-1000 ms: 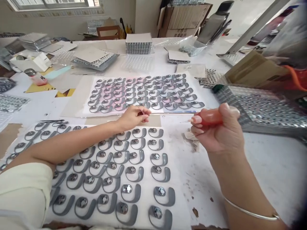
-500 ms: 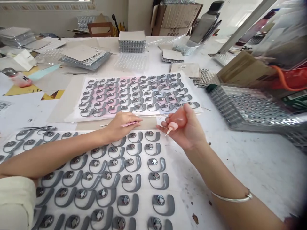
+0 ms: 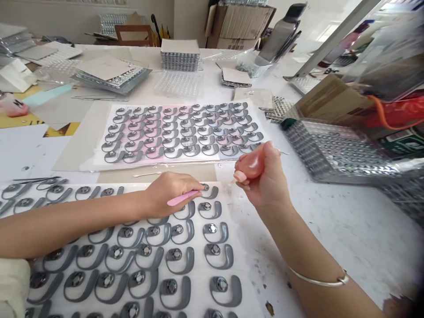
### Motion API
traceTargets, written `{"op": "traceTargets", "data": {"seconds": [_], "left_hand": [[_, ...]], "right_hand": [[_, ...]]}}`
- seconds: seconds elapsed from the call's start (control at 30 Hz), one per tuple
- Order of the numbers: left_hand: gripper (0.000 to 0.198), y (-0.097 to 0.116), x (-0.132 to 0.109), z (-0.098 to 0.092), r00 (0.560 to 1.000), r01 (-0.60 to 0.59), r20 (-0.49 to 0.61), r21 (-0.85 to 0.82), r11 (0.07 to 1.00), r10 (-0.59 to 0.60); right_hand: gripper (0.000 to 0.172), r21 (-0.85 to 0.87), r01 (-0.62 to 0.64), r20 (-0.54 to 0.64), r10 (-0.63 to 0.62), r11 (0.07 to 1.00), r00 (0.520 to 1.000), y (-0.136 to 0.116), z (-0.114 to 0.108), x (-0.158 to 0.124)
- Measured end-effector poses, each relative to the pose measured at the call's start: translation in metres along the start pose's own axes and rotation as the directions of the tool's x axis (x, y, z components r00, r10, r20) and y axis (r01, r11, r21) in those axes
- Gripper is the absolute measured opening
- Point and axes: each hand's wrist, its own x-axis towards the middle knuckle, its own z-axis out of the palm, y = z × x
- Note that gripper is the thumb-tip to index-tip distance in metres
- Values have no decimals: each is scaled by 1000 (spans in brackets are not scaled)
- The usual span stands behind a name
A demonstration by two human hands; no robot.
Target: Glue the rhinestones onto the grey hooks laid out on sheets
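Observation:
My left hand (image 3: 175, 192) is closed on pink tweezers (image 3: 182, 198), their tips by the grey curved piece (image 3: 209, 191) in the top right of the near sheet. My right hand (image 3: 268, 181) is wrapped round a small reddish squeeze bottle (image 3: 252, 165). Its pale nozzle (image 3: 239, 177) points down and left, just right of that sheet. On the white near sheet (image 3: 198, 278) lie rows of grey hook-shaped pieces, each with a round faceted stone. My left forearm hides some of them.
Beyond my hands lies a second sheet (image 3: 159, 161) with similar pieces. At the right stand a plastic-wrapped tray (image 3: 331, 176) and a cardboard box (image 3: 327, 99). Stacked trays (image 3: 180, 57), a grey bottle (image 3: 281, 35) and a clear tub (image 3: 253, 66) are at the back. A cotton swab (image 3: 145, 175) lies between the sheets.
My left hand has moved right and nearer, bringing the tweezers to the top right piece. My right hand has turned and shifted slightly right, its fingers now curled round the bottle.

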Motion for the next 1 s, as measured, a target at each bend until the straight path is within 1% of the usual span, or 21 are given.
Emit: {"op": "traceTargets", "data": {"seconds": [0.1, 0.2, 0.37, 0.43, 0.53, 0.63, 0.7, 0.83, 1.0], "left_hand": [[14, -1, -4, 2, 999, -49, 5, 41, 998, 49], [14, -3, -6, 4, 998, -67, 12, 45, 997, 67], [15, -7, -7, 8, 998, -45, 56, 63, 997, 42], [18, -8, -8, 10, 995, -55, 83, 72, 996, 49], [21, -9, -10, 14, 991, -100, 96, 105, 989, 90], [22, -8, -14, 19, 987, -141, 107, 202, 969, 121], [19, -8, -16, 22, 982, -172, 118, 275, 946, 144], [22, -5, -17, 23, 967, -256, 108, 345, 903, 233], [30, 0, -13, 21, 962, -271, 93, 397, 877, 255]], "right_hand": [[53, -51, 119, 57, -116, 992, 992, -1, 6, -3], [48, -93, 201, 95, -193, 975, 977, 2, 12, -4], [47, -175, 309, 53, -305, 935, 951, 11, 13, -4], [47, -213, 350, 49, -348, 912, 936, 15, 12, -6], [44, -269, 413, 85, -405, 870, 910, 21, 12, -12], [41, -373, 485, 126, -475, 791, 871, 27, 12, -17], [38, -422, 502, 143, -492, 755, 859, 31, 12, -19], [37, -441, 509, 174, -486, 739, 857, 38, 11, -18], [37, -462, 501, 180, -476, 732, 861, 42, 10, -16]]}}
